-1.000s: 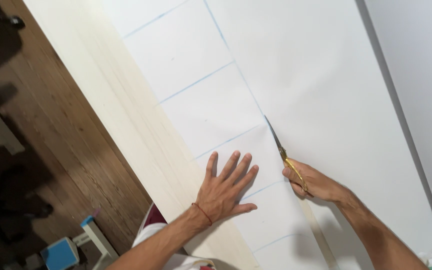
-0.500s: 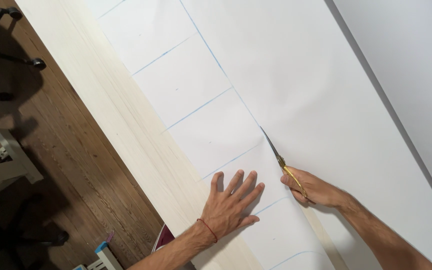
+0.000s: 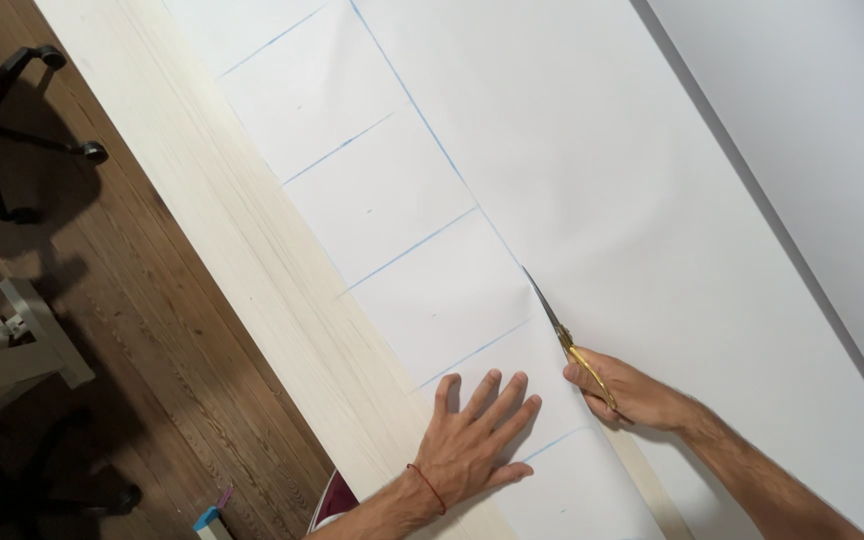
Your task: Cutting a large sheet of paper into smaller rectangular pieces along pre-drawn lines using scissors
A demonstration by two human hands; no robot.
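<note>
- White paper sheet (image 3: 592, 170) with blue lines covers the pale wooden table (image 3: 252, 250).
- Left hand (image 3: 472, 440) lies flat on it, fingers spread, holding nothing.
- Right hand (image 3: 632, 392) beside it grips gold-handled scissors (image 3: 564, 338), blades in the sheet.

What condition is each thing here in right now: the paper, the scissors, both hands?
Paper sheet: flat on the table, ruled with blue lines, cut partway along the long line.
Scissors: in the cut, blades nearly closed, tip pointing up the line.
Right hand: gripping the scissor handles.
Left hand: flat, fingers spread, pressing the paper strip down.
Table: pale wood, mostly covered.
</note>
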